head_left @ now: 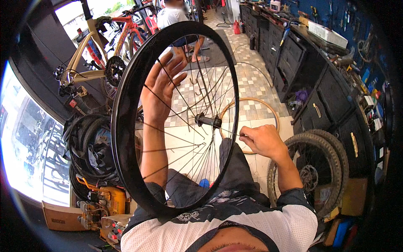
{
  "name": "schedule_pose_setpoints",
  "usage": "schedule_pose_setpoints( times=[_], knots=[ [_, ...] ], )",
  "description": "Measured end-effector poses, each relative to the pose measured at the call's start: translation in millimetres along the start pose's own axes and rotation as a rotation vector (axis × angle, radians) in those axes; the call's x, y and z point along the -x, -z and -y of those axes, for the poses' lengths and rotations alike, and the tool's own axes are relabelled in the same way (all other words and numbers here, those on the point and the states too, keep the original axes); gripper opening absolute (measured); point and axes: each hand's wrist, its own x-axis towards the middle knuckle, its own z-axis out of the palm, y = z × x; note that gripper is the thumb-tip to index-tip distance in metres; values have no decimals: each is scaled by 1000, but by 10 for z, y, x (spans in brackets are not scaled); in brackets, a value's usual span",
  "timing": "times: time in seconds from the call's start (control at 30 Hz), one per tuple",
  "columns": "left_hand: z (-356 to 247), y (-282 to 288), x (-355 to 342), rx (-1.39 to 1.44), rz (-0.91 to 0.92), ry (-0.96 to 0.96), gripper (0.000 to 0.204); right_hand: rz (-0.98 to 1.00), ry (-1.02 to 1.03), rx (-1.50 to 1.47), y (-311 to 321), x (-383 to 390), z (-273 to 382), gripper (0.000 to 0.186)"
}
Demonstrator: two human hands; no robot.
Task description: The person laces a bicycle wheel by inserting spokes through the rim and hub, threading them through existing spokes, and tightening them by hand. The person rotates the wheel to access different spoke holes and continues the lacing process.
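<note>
A bicycle wheel without a tire stands upright before me, its deep black rim (122,126) leaning close against my body and lap. Thin dark spokes run to a black hub (208,121); several cross unevenly or bunch together in the lower part. Seen through the spokes at the upper left, my left hand (163,86) has its fingers stretched and apart. Whether it touches a spoke I cannot tell. On the right side of the wheel, my right hand (265,139) pinches the end of a thin spoke (230,132) that reaches toward the hub.
A tan rim or hoop (275,112) lies on the tiled floor. Knobby-tired wheels (277,168) lean at the right by black drawers (317,110). Bicycles (90,54), piled tires (86,134) and an orange machine (113,199) occupy the left. Another person (173,17) sits farther back.
</note>
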Motion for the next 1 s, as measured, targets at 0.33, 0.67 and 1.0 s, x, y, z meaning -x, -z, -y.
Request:
schedule_pose_setpoints(
  times=[0.33, 0.67, 1.0],
  knots=[
    [-61, -166, -278, 5, -15, 46, 52, 44, 15, -96, 147, 45, -71, 17],
    [-45, -187, -385, -112, -17, 34, 45, 30, -52, -127, 231, 182, -105, 18],
    [-35, -344, -367, -58, 64, 68, 38, -159, -233, 236, 588, 522, -175, 12]
  ],
)
